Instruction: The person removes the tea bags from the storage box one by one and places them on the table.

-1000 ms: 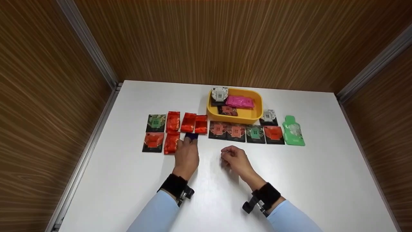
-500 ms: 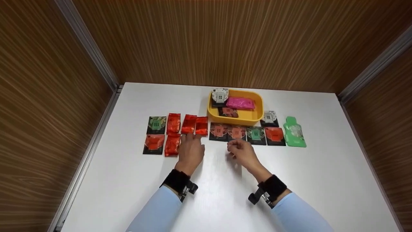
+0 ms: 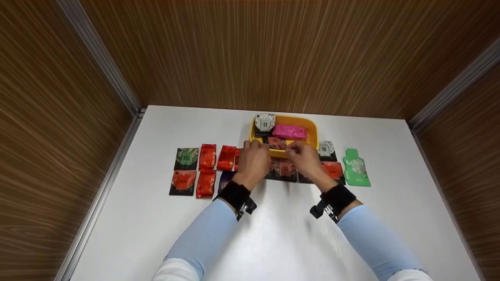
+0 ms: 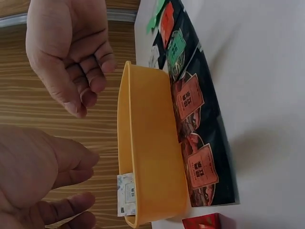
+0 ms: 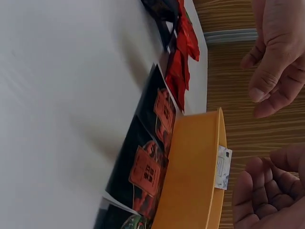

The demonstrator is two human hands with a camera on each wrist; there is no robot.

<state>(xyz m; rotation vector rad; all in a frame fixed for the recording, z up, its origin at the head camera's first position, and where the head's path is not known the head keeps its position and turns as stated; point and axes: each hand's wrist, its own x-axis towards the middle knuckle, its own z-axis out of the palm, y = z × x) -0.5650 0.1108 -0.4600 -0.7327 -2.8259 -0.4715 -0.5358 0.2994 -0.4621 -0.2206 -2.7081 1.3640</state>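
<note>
My left hand (image 3: 254, 162) hovers at the near left edge of a yellow plastic box (image 3: 285, 153), its fingers loosely bent around nothing. Opposite it, my right hand (image 3: 306, 158) hangs over the near right edge, also holding nothing. Both wrist views show the hands above the rim, apart from it. Inside the box lie a pink sachet (image 3: 290, 132), a white-and-black sachet (image 3: 265, 124) and a dark sachet with a red label (image 3: 276, 143). Along the box's near side lie dark sachets with orange labels (image 4: 202, 167), partly hidden by the hands in the head view.
Left of the box are several red sachets (image 3: 208, 157), a green-labelled sachet (image 3: 186, 158), a red-and-black one (image 3: 183, 182) and a dark purple one (image 3: 225, 180). To the right are a white-and-black sachet (image 3: 327, 151), another red-and-black one (image 3: 333, 170) and a green bottle-shaped pouch (image 3: 356, 168).
My left hand has let go of the dark purple sachet, left below the red ones. Both hands have moved forward to the yellow box, which stays in place.
</note>
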